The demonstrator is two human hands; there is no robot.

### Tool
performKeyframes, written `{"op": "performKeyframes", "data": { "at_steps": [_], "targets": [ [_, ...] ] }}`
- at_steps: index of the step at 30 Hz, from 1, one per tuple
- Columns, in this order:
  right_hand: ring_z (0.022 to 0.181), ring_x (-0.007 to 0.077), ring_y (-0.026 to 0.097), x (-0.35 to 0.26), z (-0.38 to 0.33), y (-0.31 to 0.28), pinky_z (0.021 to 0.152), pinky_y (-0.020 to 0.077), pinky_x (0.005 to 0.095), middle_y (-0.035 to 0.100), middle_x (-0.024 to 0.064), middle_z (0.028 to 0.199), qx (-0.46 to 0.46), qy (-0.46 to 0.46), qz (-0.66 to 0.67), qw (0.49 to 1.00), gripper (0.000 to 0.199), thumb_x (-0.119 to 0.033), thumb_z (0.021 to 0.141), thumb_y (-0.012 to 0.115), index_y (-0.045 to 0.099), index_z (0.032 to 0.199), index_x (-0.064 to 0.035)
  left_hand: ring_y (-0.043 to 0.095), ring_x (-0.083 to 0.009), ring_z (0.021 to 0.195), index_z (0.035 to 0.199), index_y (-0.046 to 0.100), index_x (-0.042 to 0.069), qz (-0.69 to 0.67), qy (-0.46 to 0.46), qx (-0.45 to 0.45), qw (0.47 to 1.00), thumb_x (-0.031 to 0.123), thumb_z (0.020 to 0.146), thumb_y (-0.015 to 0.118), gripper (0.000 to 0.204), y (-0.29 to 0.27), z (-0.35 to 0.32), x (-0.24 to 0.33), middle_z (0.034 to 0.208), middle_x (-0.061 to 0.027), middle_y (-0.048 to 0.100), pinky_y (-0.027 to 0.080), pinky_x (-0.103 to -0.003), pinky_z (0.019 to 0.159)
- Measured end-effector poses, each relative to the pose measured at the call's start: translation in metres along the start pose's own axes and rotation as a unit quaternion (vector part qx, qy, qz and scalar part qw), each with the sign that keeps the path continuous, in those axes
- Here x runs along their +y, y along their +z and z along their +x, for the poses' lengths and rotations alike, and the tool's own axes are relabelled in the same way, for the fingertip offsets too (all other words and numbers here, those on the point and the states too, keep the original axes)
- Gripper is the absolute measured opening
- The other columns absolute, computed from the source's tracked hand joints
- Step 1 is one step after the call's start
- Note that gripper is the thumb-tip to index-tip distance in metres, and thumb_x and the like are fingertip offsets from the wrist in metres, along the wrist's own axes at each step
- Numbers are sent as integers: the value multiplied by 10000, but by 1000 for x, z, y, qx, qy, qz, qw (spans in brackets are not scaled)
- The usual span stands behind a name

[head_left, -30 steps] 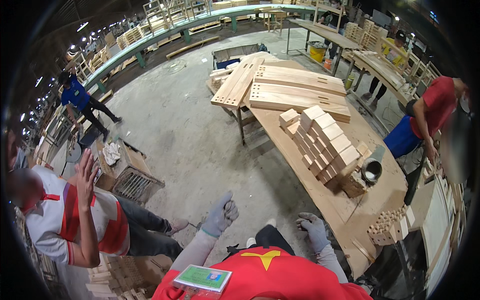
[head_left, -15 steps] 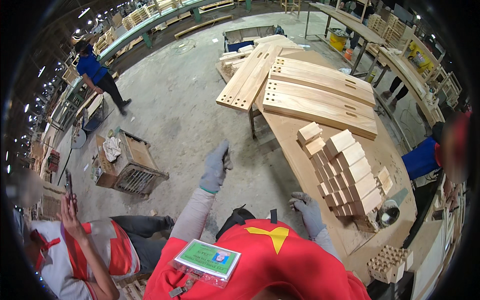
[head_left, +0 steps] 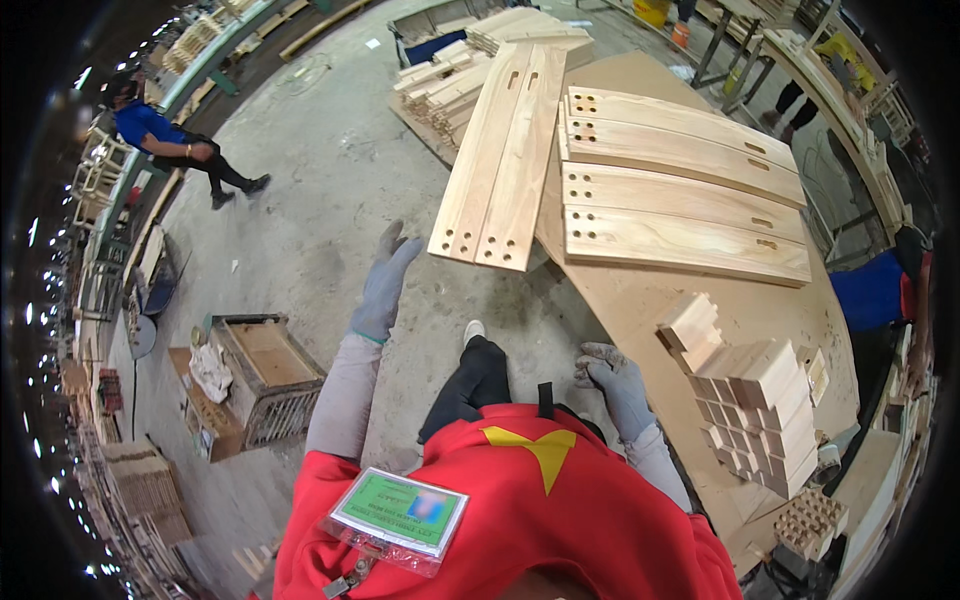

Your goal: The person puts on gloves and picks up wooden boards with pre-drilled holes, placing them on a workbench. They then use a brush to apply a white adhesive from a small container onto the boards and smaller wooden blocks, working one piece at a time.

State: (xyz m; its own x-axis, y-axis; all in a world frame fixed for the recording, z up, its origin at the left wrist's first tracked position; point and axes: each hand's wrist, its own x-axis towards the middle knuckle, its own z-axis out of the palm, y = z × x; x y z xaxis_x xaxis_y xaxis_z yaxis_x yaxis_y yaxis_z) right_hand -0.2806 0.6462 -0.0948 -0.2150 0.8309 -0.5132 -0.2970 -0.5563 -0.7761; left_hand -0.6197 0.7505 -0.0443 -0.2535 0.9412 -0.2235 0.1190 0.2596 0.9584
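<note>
Far left, along the wall: person in blue (head_left: 165, 150) standing, well apart from the work. Lower left on the concrete floor (head_left: 300, 240): wire crate (head_left: 262, 385) with a board inside, rags (head_left: 210, 372) beside it; likely parked there as a bin within reach of the walkway. Left hand (head_left: 385, 285), grey glove, raised forward over bare floor, fingers extended and loosely spread; grip released, nothing held, nothing touched. Nearest thing ahead of it: near end of the two long planks (head_left: 500, 150), which overhang the table (head_left: 640, 300) edge, drilled ends toward the wearer; overhang probably makes them easy to take by the end. Behind the planks, a stack of short boards (head_left: 440, 85) low near the floor. Centre bottom: red shirt with badge (head_left: 400, 512) clipped to the chest. Right hand (head_left: 612, 375), grey glove, low beside the table's near edge, fingers half curled; grip empty, contact with the edge cannot be told. On the table further right: four slotted panels (head_left: 680, 190) laid flat side by side, holes aligned, apparently sorted for the same operation. Near right edge: wood blocks (head_left: 755, 405) piled in tidy rows, close to the right hand but apart from it. Far right: another person in blue and red (head_left: 880, 295) at the table's far side.
</note>
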Motion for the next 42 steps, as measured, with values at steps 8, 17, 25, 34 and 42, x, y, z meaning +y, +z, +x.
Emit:
{"op": "performKeyframes", "data": {
  "at_steps": [8,17,25,34,42],
  "targets": [
    [806,168,582,0,89,89,701,502,274,586,108,941,167,-22,-5,986,323,-75,838,550,509,1137,39,397,-326,1219,1399,200,28,102,-74,-172,977,470,731,650,919,-9,152,-10,1301,-270,394,296,-350,1008],
    [901,196,607,-16,139,134,792,463,299,638,148,1001,267,-53,-158,949,397,-225,827,582,557,1123,38,519,-274,1098,1344,248,-48,-183,-256,-355,880,245,783,669,760,30,209,-18,1223,-216,478,442,-339,904],
    [925,198,587,-23,162,139,805,448,302,616,152,1016,224,-9,-182,957,386,-222,838,570,538,1137,19,570,-240,1024,1268,385,-25,-289,-285,-384,829,141,813,611,535,41,213,-35,1160,-154,536,494,-361,850],
    [1085,291,512,-3,144,176,927,392,338,535,209,1146,174,140,-297,928,686,-322,752,683,398,1219,93,577,-241,1006,1252,406,-33,-240,-331,-389,826,98,788,608,523,-10,207,-47,1134,-152,550,488,-347,851],
    [1005,274,555,-12,236,161,878,426,360,565,209,1093,211,-83,-142,964,689,-397,708,706,476,1174,55,601,-229,942,1231,423,-38,-178,-255,-325,893,153,811,592,491,2,204,-38,1114,-154,557,515,-344,782]
  ]
}}
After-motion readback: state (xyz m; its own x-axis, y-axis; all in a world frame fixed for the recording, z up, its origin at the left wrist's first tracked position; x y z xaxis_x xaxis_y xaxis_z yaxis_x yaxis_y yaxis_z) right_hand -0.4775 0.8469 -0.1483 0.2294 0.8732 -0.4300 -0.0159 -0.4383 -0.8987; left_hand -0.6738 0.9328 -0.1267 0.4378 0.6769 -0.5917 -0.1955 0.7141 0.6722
